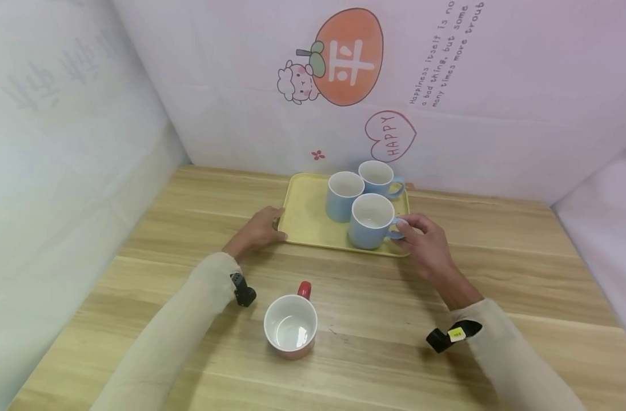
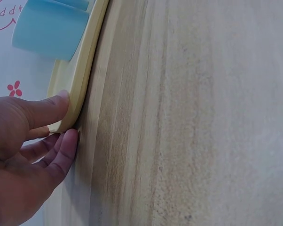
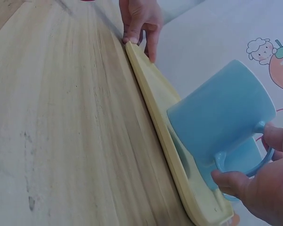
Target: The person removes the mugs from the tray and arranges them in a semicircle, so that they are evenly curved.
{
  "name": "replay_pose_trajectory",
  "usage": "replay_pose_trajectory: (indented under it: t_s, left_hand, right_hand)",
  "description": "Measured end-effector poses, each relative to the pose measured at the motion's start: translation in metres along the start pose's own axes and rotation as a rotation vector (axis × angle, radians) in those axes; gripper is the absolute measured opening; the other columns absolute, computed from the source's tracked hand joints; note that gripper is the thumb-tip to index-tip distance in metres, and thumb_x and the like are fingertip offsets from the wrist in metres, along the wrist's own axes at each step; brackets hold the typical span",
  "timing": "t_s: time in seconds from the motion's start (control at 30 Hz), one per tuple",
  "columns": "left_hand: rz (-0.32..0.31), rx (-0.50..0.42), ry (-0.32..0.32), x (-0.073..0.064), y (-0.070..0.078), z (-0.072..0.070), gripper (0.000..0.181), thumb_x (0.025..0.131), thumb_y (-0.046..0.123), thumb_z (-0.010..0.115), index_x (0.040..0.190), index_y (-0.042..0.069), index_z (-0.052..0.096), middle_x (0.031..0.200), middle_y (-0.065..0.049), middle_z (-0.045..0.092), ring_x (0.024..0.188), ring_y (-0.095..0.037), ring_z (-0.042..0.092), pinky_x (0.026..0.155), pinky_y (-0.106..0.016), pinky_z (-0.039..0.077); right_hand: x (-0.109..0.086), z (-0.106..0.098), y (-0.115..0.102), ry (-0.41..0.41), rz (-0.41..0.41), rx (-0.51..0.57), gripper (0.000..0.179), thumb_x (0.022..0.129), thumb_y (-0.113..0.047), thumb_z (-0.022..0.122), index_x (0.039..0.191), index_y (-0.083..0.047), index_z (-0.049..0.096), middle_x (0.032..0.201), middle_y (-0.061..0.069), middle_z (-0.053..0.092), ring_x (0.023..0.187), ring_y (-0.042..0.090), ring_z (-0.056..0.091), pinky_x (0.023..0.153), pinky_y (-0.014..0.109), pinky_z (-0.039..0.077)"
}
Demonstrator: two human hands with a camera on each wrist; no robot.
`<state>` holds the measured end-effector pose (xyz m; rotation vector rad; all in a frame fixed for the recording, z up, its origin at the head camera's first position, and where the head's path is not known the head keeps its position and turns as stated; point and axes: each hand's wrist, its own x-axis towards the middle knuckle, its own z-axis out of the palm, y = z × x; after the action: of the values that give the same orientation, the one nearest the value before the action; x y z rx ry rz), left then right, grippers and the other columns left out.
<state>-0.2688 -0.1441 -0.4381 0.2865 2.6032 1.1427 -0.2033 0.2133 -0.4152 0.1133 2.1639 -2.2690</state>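
Note:
A yellow tray (image 1: 305,214) lies at the back of the table, bearing three light-blue mugs with white insides. My left hand (image 1: 260,228) grips the tray's left end; in the left wrist view its thumb (image 2: 52,109) lies over the rim and other fingers are at the edge's underside. With my right hand (image 1: 430,246) I pinch the handle of the front blue mug (image 1: 365,235), which is at the tray's front right. Close behind it are the second blue mug (image 1: 338,205) and the rear blue mug (image 1: 378,185), whose handle points right.
Nearer to me on the wooden table (image 1: 374,354) stands a mug with a pinkish-red outside (image 1: 292,353) and white inside, its red handle (image 1: 304,290) pointing away. A printed white cloth (image 1: 241,114) hangs right behind the tray, and another white sheet (image 1: 61,171) borders the left.

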Motion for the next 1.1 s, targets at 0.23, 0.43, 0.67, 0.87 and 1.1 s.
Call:
replay_pose_trajectory:
  t_s: [0.23, 0.43, 0.67, 0.87, 1.1]
  left_hand:
    - [0.006, -0.012, 0.007, 0.001, -0.002, 0.000, 0.075, 0.087, 0.001, 0.074, 0.151, -0.006, 0.035, 0.139, -0.025, 0.046, 0.107, -0.035, 0.058, 0.095, -0.041, 0.050]
    - [0.014, -0.025, 0.007, 0.002, -0.003, -0.001, 0.076, 0.086, 0.000, 0.075, 0.151, -0.007, 0.035, 0.136, -0.025, 0.047, 0.106, -0.035, 0.058, 0.095, -0.041, 0.050]
    - [0.023, -0.029, 0.002, 0.002, -0.003, -0.001, 0.074, 0.086, -0.001, 0.074, 0.149, -0.006, 0.038, 0.131, -0.026, 0.049, 0.107, -0.036, 0.057, 0.095, -0.043, 0.050]
    - [0.041, -0.012, 0.005, 0.003, -0.004, -0.001, 0.072, 0.085, 0.000, 0.075, 0.149, -0.005, 0.040, 0.131, -0.026, 0.049, 0.108, -0.036, 0.056, 0.098, -0.044, 0.048]
    - [0.028, -0.012, -0.001, 0.003, -0.004, 0.000, 0.073, 0.087, 0.001, 0.074, 0.150, -0.004, 0.039, 0.131, -0.026, 0.049, 0.106, -0.035, 0.057, 0.096, -0.043, 0.049]
  right_hand:
    - [-0.003, -0.004, -0.005, -0.013, -0.017, -0.036, 0.017, 0.097, -0.014, 0.066, 0.108, -0.002, 0.065, 0.116, 0.009, 0.052, 0.096, 0.019, 0.066, 0.088, 0.029, 0.054]
    - [-0.006, -0.009, -0.010, -0.076, -0.039, -0.054, 0.011, 0.098, -0.013, 0.064, 0.106, -0.005, 0.066, 0.113, 0.006, 0.055, 0.097, 0.018, 0.067, 0.088, 0.029, 0.054]
    - [-0.010, -0.012, -0.015, -0.193, -0.006, 0.032, 0.006, 0.099, -0.008, 0.062, 0.102, -0.005, 0.067, 0.110, 0.007, 0.057, 0.098, 0.021, 0.068, 0.089, 0.031, 0.054]
    - [-0.013, -0.012, -0.017, -0.230, -0.005, -0.038, 0.011, 0.100, -0.010, 0.060, 0.106, -0.003, 0.065, 0.113, 0.008, 0.057, 0.100, 0.020, 0.067, 0.091, 0.032, 0.053]
    - [-0.016, -0.012, -0.015, -0.271, -0.035, -0.076, 0.009, 0.100, -0.005, 0.059, 0.105, -0.003, 0.067, 0.113, 0.006, 0.058, 0.095, 0.017, 0.069, 0.091, 0.034, 0.053]
